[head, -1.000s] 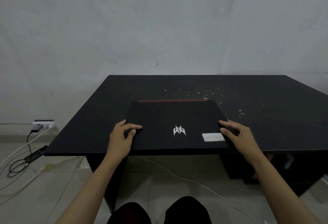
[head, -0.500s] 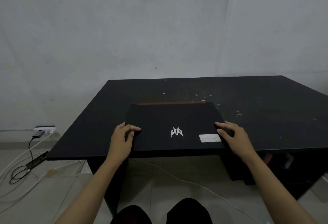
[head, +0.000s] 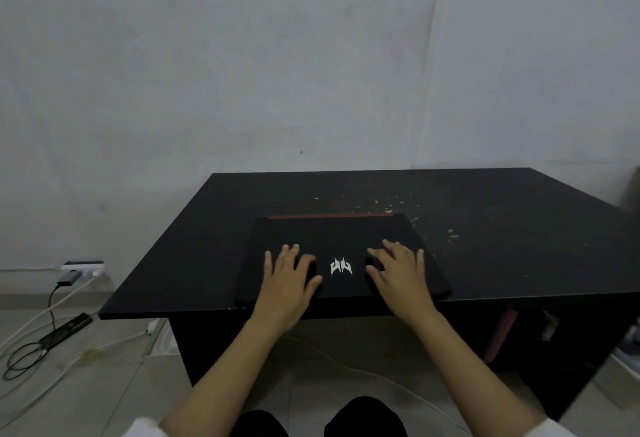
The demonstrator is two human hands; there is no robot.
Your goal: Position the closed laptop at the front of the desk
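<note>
A closed black laptop (head: 332, 235) with a white logo and a red strip along its far edge lies flat at the front edge of the black desk (head: 180, 270). My left hand (head: 287, 280) rests palm down on the lid, left of the logo, fingers spread. To the right of the logo my right hand (head: 398, 273) also lies flat on the lid, covering the white sticker. Neither hand grips anything.
Pale crumbs or paint flecks (head: 388, 206) dot the desk behind and to the right of the laptop. A wall stands just behind the desk. On the floor at the left lie a power strip (head: 81, 268), cables and a black adapter (head: 65, 331). My knees (head: 311, 419) show below.
Both hands have left the laptop's side edges and moved inward onto the lid, now lying flat on either side of the logo. The laptop stays at the front edge.
</note>
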